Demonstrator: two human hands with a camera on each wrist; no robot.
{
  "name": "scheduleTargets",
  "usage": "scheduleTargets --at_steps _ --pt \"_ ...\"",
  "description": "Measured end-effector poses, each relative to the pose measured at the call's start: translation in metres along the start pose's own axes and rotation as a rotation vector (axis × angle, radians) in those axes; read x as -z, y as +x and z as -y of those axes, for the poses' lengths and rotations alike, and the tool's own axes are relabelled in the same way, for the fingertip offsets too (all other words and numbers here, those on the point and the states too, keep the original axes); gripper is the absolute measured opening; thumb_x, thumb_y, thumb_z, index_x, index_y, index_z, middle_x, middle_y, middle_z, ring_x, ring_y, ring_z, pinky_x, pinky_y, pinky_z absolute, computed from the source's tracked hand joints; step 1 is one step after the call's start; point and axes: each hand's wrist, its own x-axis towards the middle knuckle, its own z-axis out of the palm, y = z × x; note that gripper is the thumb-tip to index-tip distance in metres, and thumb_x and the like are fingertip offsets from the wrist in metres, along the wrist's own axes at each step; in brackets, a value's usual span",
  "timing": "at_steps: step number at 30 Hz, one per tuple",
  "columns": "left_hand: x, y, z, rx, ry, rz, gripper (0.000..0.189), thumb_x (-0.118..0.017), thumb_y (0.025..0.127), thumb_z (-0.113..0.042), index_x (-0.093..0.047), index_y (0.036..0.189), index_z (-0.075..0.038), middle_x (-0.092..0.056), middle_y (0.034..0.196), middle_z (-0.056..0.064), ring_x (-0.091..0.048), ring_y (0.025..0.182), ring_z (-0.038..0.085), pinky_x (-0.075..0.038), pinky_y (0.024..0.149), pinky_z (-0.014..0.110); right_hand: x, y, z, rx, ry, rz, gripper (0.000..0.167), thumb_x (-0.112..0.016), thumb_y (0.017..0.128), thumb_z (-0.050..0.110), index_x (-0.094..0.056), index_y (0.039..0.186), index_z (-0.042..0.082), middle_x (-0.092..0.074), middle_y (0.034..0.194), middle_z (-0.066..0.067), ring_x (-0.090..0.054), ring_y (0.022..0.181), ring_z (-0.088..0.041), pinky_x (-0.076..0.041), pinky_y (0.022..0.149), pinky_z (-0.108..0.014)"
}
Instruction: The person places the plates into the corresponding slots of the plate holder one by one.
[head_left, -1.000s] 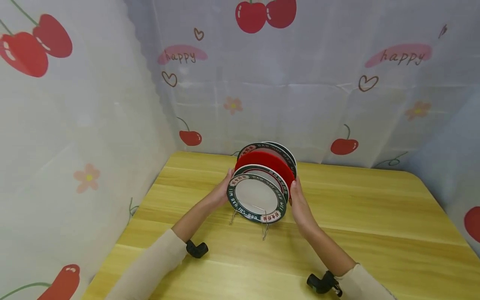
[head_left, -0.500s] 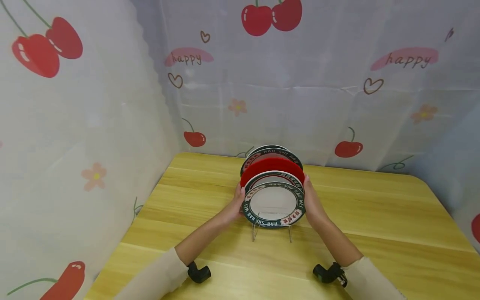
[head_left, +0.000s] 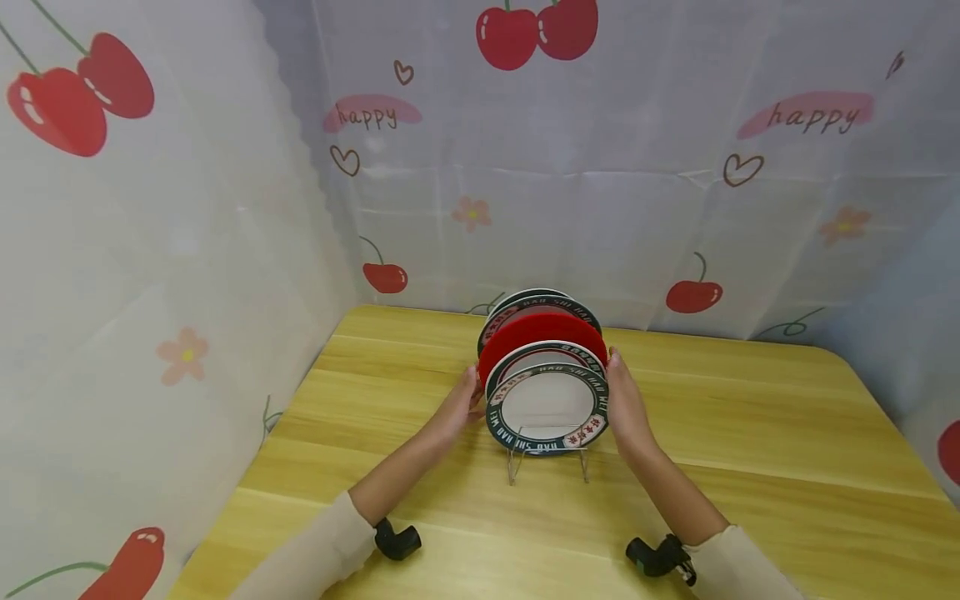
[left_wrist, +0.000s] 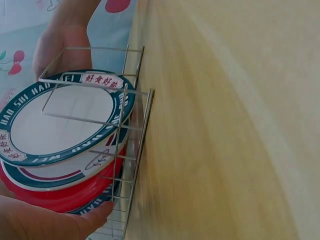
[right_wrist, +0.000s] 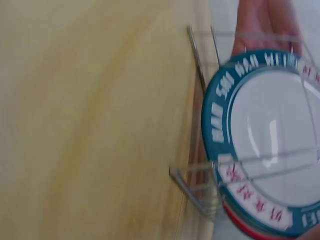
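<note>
Several round plates stand on edge in a wire dish rack (head_left: 549, 451). The front plate (head_left: 548, 408) is white with a dark green lettered rim; a red plate (head_left: 542, 337) stands farther back among others with green rims. My left hand (head_left: 459, 402) is at the left side of the plates, a fingertip by the rack's wires in the left wrist view. On the other side my right hand (head_left: 627, 404) lies along the plates' right edges with its fingers fairly straight. The plates hide part of both hands, so exact contact is unclear.
The rack stands on a yellow wood-grain table (head_left: 750, 450). A pale curtain (head_left: 600, 225) printed with cherries hangs close behind the table's back edge, and another printed sheet (head_left: 202, 275) runs along the left. Black wrist mounts (head_left: 396, 540) hang below the forearms.
The rack and plates turned to face me squarely and shifted slightly right in view, both hands moving along with them. Over the last half second my left hand eased slightly left.
</note>
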Motion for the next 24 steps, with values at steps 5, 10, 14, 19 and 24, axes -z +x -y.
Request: scheduleTargets --at_steps 5,10,14,19,24 --pt "0.008 0.011 -0.006 -0.029 -0.020 -0.102 0.058 -0.026 0.112 -0.045 -0.034 0.150 -0.002 -0.033 0.159 0.026 -0.027 0.150 0.039 -0.033 0.116 0.059 -0.010 -0.025 0.005 0.003 0.017 -0.068 0.068 -0.024 0.110 0.052 0.005 0.164 0.023 0.002 0.171 0.002 0.004 0.156 -0.023 -0.001 0.126 -0.052" --pt "0.018 0.027 -0.010 -0.071 -0.062 -0.213 0.053 -0.034 0.112 -0.040 -0.029 0.150 -0.003 -0.032 0.159 0.027 -0.029 0.149 0.038 -0.032 0.117 0.058 -0.016 -0.046 0.006 0.039 0.059 -0.057 0.067 -0.028 0.110 0.050 0.008 0.163 0.029 0.005 0.169 0.007 0.007 0.155 -0.019 -0.001 0.125 -0.053" --pt "0.027 0.043 -0.010 -0.071 -0.062 -0.222 0.059 -0.033 0.112 -0.041 -0.023 0.159 -0.008 -0.025 0.163 0.025 -0.026 0.151 0.037 -0.030 0.119 0.057 -0.022 -0.059 0.007 0.063 0.079 -0.065 0.068 -0.031 0.111 0.047 0.007 0.163 0.027 0.006 0.170 0.007 0.008 0.155 -0.018 -0.001 0.125 -0.054" --pt "0.031 0.054 -0.009 -0.055 -0.040 -0.136 0.060 -0.028 0.112 -0.044 -0.030 0.159 -0.007 -0.036 0.159 0.023 -0.036 0.146 0.038 -0.037 0.115 0.055 -0.030 -0.070 0.006 0.068 0.064 -0.061 0.070 -0.032 0.111 0.045 0.010 0.163 0.024 0.014 0.169 0.004 0.015 0.154 -0.018 0.002 0.125 -0.054" --pt "0.029 0.054 -0.008 -0.042 0.006 -0.070 0.060 -0.023 0.112 -0.046 -0.034 0.158 -0.008 -0.042 0.156 0.022 -0.044 0.141 0.040 -0.041 0.113 0.053 -0.032 -0.072 0.003 0.081 0.041 -0.049 0.070 -0.031 0.112 0.043 0.013 0.162 0.022 0.019 0.168 0.003 0.019 0.153 -0.018 0.005 0.124 -0.053"
